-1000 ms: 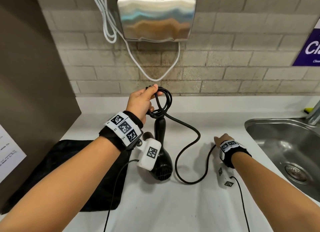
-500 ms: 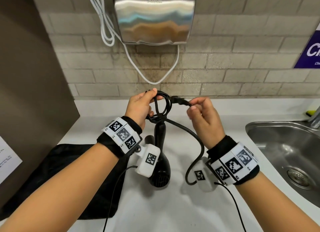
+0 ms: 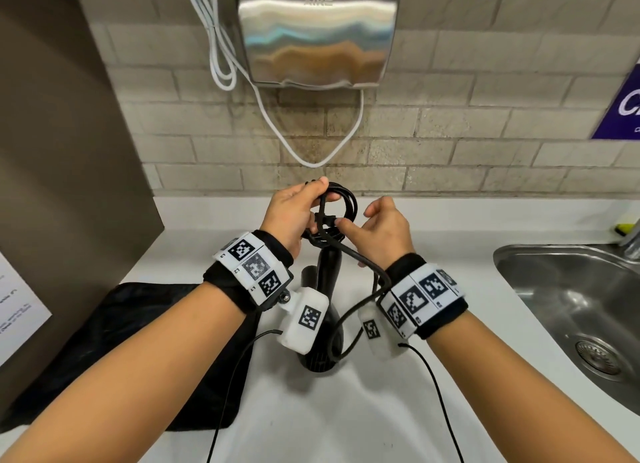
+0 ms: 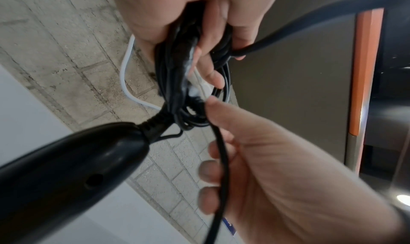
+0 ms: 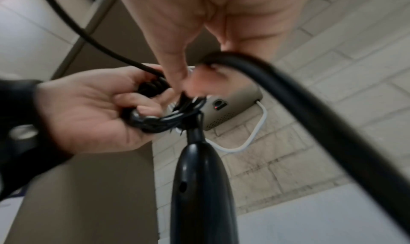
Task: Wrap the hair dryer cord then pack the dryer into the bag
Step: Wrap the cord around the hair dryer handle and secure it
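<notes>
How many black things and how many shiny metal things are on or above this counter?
Black: 3: black plastic hair dryer, its black rubber cord, flat black fabric bag
Shiny metal: 2: wall-mounted steel hand dryer, steel sink basin
Total: 5

One dryer (image 3: pixel 323 310), one bag (image 3: pixel 138 351), two hands (image 3: pixel 291 213).

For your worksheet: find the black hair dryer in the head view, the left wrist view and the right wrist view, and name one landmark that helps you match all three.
Head view: hair dryer at centre, handle up, between the two wrists.
Left wrist view: lower left, its handle pointing up-right to the coiled cord.
Right wrist view: bottom centre, handle upright.
Shared landmark: the white cable looping on the brick wall, seen in all three.
</notes>
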